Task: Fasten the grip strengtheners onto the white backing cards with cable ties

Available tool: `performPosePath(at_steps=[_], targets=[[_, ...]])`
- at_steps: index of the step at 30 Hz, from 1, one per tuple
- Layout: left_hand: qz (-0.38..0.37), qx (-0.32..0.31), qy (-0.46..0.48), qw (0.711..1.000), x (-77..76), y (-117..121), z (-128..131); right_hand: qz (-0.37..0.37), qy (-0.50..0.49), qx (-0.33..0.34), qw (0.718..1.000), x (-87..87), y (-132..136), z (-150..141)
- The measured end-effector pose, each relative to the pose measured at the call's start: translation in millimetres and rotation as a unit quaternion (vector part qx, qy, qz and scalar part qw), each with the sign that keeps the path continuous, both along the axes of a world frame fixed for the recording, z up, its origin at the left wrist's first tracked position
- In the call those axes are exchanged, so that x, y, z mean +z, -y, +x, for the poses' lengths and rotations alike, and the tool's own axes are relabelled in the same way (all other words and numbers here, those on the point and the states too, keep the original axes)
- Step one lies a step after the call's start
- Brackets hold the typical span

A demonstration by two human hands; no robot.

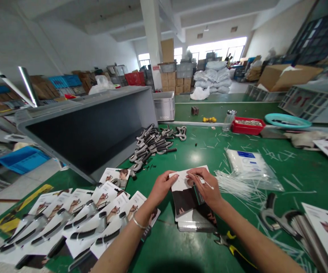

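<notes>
Pinching white cable tie in right hand, tip pointing rightward; left hand gripping edge of printed card, card lying between hands over green surface, long axis running away from body; contact points probably hidden by fingers.

A grey plastic bin stands at the left of the green workbench. Toward the far right edge sit a red tray of metal parts and a round teal tray, with white sacks piled far beyond.
</notes>
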State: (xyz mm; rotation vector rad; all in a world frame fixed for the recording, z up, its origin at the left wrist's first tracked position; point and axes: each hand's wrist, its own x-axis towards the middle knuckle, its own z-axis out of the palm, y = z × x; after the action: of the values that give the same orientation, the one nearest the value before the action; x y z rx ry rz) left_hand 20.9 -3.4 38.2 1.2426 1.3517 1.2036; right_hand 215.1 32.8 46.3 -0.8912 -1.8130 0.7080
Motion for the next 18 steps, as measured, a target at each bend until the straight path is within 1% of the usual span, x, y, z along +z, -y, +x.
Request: performPosePath(at_steps=[3, 6, 8, 11, 12, 13, 15, 16, 18], targets=[[0.01, 0.0, -0.01, 1.0, -0.3, -0.8, 1.4, 0.03, 0.029, 0.007, 0.999, -5.6, -1.9, -0.1], [0.011, -0.012, -0.019, 1.0, 2.2, -0.1, 3.7, 0.048, 0.052, 0.031, 0.997, -5.5, -2.2, -1.4], [0.022, -0.017, -0.032, 0.999, 7.9, 2.1, 5.7, 0.069, 0.067, 0.057, 0.994, -0.6, -2.2, -2.6], [0.068, -0.013, -0.066, 0.995, 21.2, 8.4, 9.0, 0.087, 0.09, 0.092, 0.988, 11.6, -2.9, -2.8], [0.075, -0.011, -0.078, 0.994, 25.2, 10.7, 9.7, 0.078, 0.094, 0.103, 0.987, 15.2, -3.6, -2.2], [0.067, -0.014, -0.087, 0.994, 28.1, 12.6, 10.0, 0.058, 0.095, 0.12, 0.987, 17.9, -5.0, -1.2], [0.045, -0.02, -0.081, 0.996, 30.3, 14.8, 10.0, -0.009, 0.09, 0.152, 0.984, 20.9, -9.2, 1.8], [0.033, -0.026, -0.055, 0.998, 29.6, 15.4, 10.0, -0.05, 0.075, 0.159, 0.983, 21.6, -11.3, 4.0], [0.003, -0.03, 0.035, 0.999, 25.2, 17.4, 11.3, -0.133, 0.037, 0.167, 0.976, 23.0, -13.2, 9.4]])
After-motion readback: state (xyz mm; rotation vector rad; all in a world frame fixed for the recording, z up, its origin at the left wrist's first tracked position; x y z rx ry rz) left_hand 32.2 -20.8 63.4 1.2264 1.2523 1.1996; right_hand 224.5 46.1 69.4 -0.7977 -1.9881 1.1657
